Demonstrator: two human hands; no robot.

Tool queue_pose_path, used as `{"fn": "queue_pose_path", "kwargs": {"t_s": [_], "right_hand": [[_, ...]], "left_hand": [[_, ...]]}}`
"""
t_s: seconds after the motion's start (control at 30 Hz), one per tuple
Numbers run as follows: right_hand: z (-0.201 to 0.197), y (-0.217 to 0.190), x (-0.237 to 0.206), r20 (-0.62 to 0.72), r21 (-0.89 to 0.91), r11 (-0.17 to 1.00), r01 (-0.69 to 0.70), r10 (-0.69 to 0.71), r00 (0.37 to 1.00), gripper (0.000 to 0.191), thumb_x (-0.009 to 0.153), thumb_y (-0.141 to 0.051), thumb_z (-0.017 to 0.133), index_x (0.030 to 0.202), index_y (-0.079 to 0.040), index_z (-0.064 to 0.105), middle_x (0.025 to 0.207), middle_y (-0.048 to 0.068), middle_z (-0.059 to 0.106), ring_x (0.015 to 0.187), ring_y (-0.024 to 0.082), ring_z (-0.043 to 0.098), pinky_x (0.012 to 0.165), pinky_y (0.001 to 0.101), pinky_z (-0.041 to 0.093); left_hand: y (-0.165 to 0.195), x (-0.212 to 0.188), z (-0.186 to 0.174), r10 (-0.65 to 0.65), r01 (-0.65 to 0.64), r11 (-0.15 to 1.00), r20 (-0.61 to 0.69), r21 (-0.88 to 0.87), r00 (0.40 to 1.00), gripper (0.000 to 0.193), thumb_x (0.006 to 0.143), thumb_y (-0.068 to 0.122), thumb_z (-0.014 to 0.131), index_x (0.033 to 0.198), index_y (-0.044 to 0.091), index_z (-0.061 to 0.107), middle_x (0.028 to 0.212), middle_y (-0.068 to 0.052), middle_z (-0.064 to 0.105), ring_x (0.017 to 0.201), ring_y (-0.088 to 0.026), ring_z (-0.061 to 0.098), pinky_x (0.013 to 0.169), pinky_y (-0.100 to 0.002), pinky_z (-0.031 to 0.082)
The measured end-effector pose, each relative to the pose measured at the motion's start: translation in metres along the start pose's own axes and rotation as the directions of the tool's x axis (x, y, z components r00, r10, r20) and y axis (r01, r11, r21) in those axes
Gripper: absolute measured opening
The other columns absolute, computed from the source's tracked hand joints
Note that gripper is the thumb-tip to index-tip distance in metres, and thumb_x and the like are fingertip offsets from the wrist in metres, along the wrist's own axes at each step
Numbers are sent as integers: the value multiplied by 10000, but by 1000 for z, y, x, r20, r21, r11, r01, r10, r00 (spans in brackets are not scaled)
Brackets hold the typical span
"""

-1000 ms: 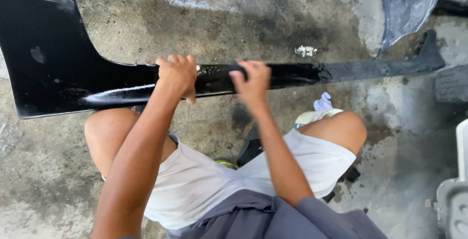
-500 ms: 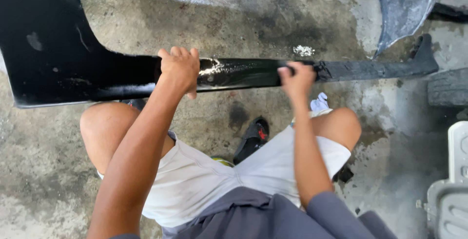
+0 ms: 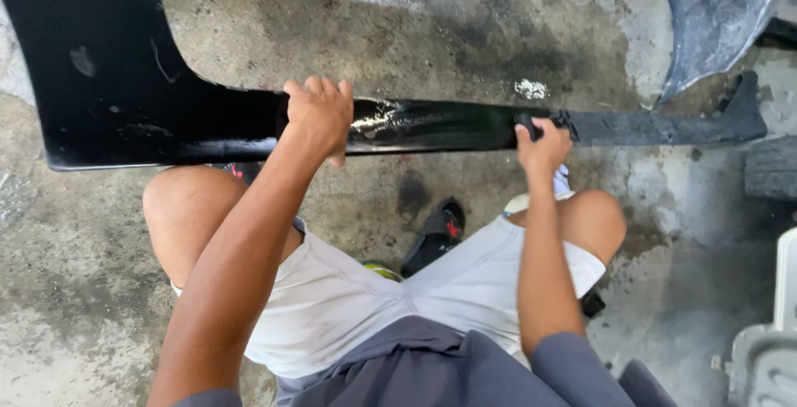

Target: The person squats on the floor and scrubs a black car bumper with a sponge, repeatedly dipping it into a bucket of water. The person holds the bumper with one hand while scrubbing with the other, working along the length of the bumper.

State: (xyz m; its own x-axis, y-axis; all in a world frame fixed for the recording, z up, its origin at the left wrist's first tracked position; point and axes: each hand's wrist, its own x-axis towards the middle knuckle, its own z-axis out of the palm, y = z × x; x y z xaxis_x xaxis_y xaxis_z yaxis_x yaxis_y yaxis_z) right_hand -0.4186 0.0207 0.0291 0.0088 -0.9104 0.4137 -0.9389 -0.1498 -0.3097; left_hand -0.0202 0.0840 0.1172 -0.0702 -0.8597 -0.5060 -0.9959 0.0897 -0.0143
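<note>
At the centre of the frame, slightly left, I see my left hand [image 3: 320, 116] curled over the upper edge of a long black car body panel [image 3: 440, 125], fingers wrapped down the far side and the thumb on the near face, so it grips the panel firmly. To the right of centre my right hand [image 3: 544, 148] presses on the same panel where its glossy stretch gives way to a dull, narrow strip; the fingers are bent around something small and dark, but I cannot tell what it is. The two hands are well apart along the panel.

Between them the panel's surface shines wet, with pale glints just right of the left hand. The panel runs across the whole upper half of the frame, broad and flared at the upper left, thinning to a hooked tip at the right edge. It rests on the rough concrete floor [image 3: 66, 307], just beyond my bare knees.

Below the panel, between my legs in white shorts [image 3: 374, 299], a black sandal [image 3: 433, 237] lies on the floor. At the upper right another dark curved panel piece [image 3: 718, 21] stands close to the tip of the long one. A grey plastic object [image 3: 768, 349] fills the lower right corner.
</note>
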Motion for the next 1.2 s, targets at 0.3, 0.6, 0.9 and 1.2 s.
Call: {"fn": "queue_pose_path", "kwargs": {"t_s": [0.3,0.6,0.9,1.2], "right_hand": [[39,-196,-80,119,543,820,181,-289,950,389,825,-252,830,1159,-90,715,1175,155,624,1140,337,571,1019,425,457],[16,16,16,3,-46,997,-54,54,999,341,789,-330,858,1024,-95,783,988,190,703,935,407,619,855,486,478],[42,-204,-65,151,571,785,242,-390,909,405,846,-239,827,1202,-82,716,1237,165,664,1154,355,606,1028,423,483],[13,-1,16,44,-24,1000,-4,5,999,353,800,-300,864,1053,-69,780,992,214,685,949,417,627,869,479,496]], "left_hand": [[-4,2,1,-9,10,1000,-37,14,999,1134,482,464,1026,1368,53,449,1318,-142,588,1242,-313,533,970,-548,418],[1,2,7,4,-4,1000,0,-20,1000,1110,497,462,1024,1352,47,450,1302,-141,590,1247,-307,522,1008,-541,393],[-3,3,11,12,-12,1000,-48,-15,999,1104,464,453,1027,1332,48,479,1283,-143,614,1214,-311,557,962,-534,434],[5,8,10,0,-1,1000,-33,-26,999,1100,481,439,1028,1342,56,459,1305,-151,589,1235,-328,534,980,-564,409]]}}
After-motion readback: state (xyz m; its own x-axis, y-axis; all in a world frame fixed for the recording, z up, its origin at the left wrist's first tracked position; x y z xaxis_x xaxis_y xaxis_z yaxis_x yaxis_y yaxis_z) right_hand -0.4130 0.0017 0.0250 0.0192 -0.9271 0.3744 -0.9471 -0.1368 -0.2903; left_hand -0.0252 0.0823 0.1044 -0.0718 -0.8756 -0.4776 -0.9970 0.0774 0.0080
